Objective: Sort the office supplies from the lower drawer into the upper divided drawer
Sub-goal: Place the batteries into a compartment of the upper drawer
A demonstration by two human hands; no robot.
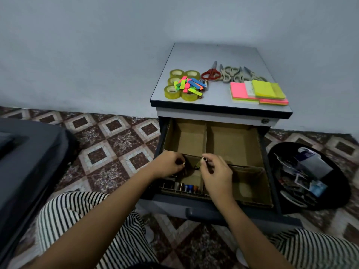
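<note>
In the open upper drawer (pixel 262 152) of a small grey cabinet (pixel 217 53), both hands work over the near left compartment, one of four made by cardboard dividers (pixel 206 137). The left hand (pixel 169 164) has its fingers curled in toward the palm at the back edge of that compartment; whether it holds anything I cannot tell. The right hand (pixel 216 171) is just beside it, thumb and forefinger pinching a small olive piece (pixel 198 165) that hangs over the compartment, too blurred to name. Along the front of the same compartment stands a row of small supplies (pixel 184 188), some silver, some blue and orange. The other three compartments show bare cardboard. On the cabinet's top lie more office supplies: yellowish tape rolls (pixel 172 92) at the left with a heap of coloured strips (pixel 191 84) on them, red scissors (pixel 210 73) near the middle, grey scissors (pixel 231 73) just beside those, and stacked pink and yellow sticky notes (pixel 266 90) at the right. The lower drawer is hidden under the open one. A black bin (pixel 344 191) with scraps in it stands on the patterned tile floor (pixel 116 140) to the right of the cabinet. Striped trousers (pixel 77 210) show under the forearms.
</note>
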